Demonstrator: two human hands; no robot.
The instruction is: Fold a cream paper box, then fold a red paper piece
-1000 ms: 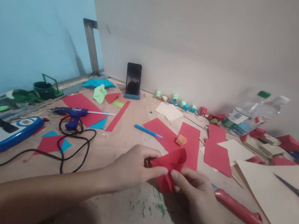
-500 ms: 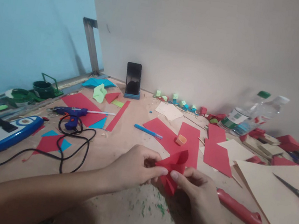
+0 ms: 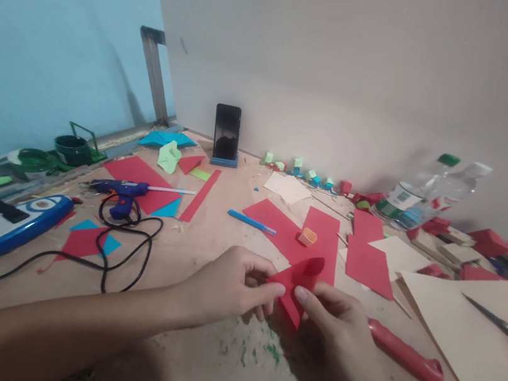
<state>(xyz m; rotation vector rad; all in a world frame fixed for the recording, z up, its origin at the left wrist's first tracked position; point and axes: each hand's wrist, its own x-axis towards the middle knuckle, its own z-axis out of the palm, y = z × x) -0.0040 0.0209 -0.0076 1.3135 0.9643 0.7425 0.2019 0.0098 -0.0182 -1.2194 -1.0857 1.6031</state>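
Both my hands hold a piece of folded red paper (image 3: pixel 294 286) above the near middle of the table. My left hand (image 3: pixel 244 284) pinches its left side between thumb and fingers. On the right side, my right hand (image 3: pixel 332 320) presses its thumb on the paper with the fingers behind. One flap stands up at the top, and a point hangs down below. Just beyond the paper lie red sheets (image 3: pixel 272 228) with a small orange block (image 3: pixel 307 237) on them. A red handle (image 3: pixel 406 352) sticks out beside my right hand; its other end is hidden.
A blue glue gun (image 3: pixel 124 193) with a looping black cable lies at left, near a blue-and-white power strip (image 3: pixel 14 225). A phone (image 3: pixel 226 132) stands at the back. Plastic bottles (image 3: pixel 400 203), scissors (image 3: pixel 497 319) and cream sheets (image 3: pixel 461 336) are at right. A blue pen (image 3: pixel 252 222) lies mid-table.
The red paper's folds have shifted: its middle looks flatter and its lower part narrower. My right thumb has moved slightly right and up, away from my left thumb.
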